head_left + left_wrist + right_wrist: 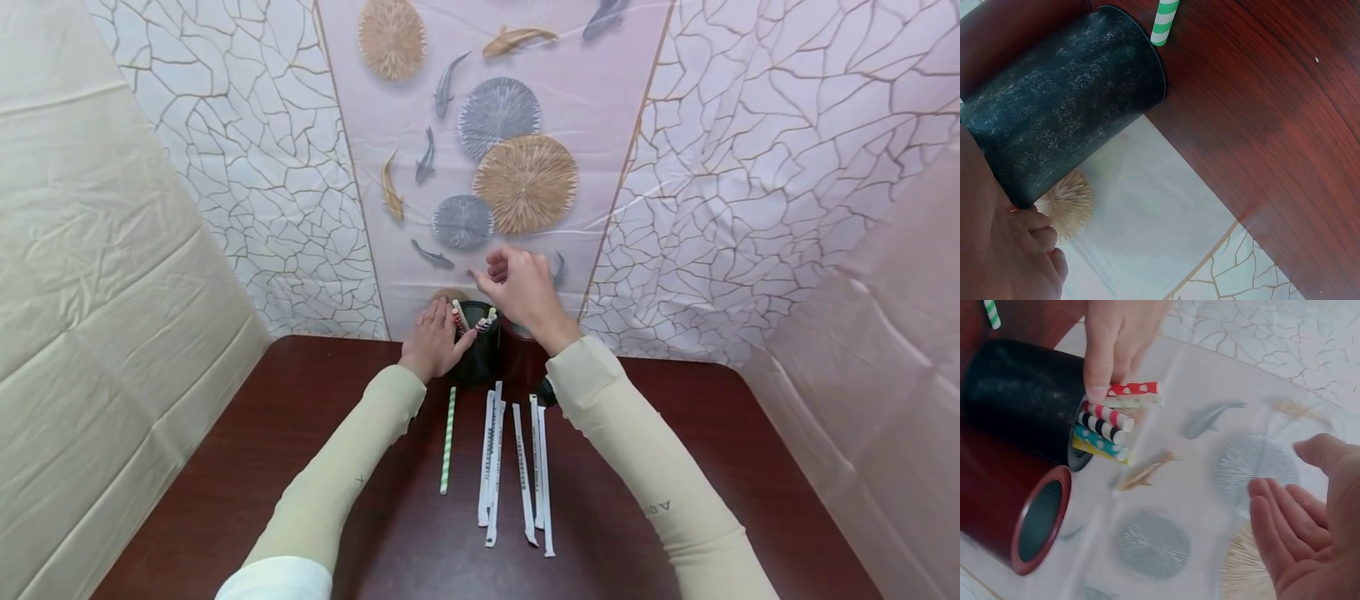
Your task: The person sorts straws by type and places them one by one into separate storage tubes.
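Observation:
My left hand [433, 340] grips the rim of a black cup [1066, 94], thumb on the near side and fingers at the far side. Colourful patterned paper straws [1107, 428] stick out of its mouth, striped and dotted, beside the left thumb in the right wrist view. Raised above a dark red cup [522, 354] is my right hand [522, 287], its fingers loosely bent and holding nothing. In the right wrist view the red cup's mouth shows no straws. A green-and-white striped straw [447, 442] lies on the table to the left.
Several straws in white paper wrappers [522, 475] lie lengthwise on the dark wooden table [615, 533]. A small black thing [547, 392] shows beside the right sleeve. Behind the cups rises a patterned cloth backdrop [420, 275], with plain cloth walls at both sides.

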A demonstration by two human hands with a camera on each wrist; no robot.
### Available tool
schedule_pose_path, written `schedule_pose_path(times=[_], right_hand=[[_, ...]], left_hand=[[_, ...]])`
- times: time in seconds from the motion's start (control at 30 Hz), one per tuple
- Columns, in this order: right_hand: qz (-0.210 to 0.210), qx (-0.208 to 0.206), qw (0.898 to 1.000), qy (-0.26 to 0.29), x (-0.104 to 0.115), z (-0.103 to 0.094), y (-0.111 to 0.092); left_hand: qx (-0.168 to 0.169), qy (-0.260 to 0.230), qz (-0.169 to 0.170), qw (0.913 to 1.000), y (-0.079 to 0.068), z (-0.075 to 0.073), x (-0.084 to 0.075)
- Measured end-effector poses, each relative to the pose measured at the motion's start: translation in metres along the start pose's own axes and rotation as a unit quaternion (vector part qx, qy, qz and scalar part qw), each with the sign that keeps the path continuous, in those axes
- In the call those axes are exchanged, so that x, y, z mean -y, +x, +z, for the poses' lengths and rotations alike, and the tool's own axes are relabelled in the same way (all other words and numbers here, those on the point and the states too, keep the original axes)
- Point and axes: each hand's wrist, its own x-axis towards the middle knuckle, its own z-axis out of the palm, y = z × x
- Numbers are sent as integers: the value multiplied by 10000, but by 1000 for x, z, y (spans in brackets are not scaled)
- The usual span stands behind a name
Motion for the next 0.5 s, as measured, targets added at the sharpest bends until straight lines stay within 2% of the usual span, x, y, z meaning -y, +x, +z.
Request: schedule_pose_path(times=[0.23,0.5], right_hand=[[253,574,9974,-343,12,-17,-6],[400,1167,9895,-749,21,-30,-15]], left_hand=[[-31,-38,43,10000,-2,1,0],[-45,-16,65,10000,-3,-2,-1]])
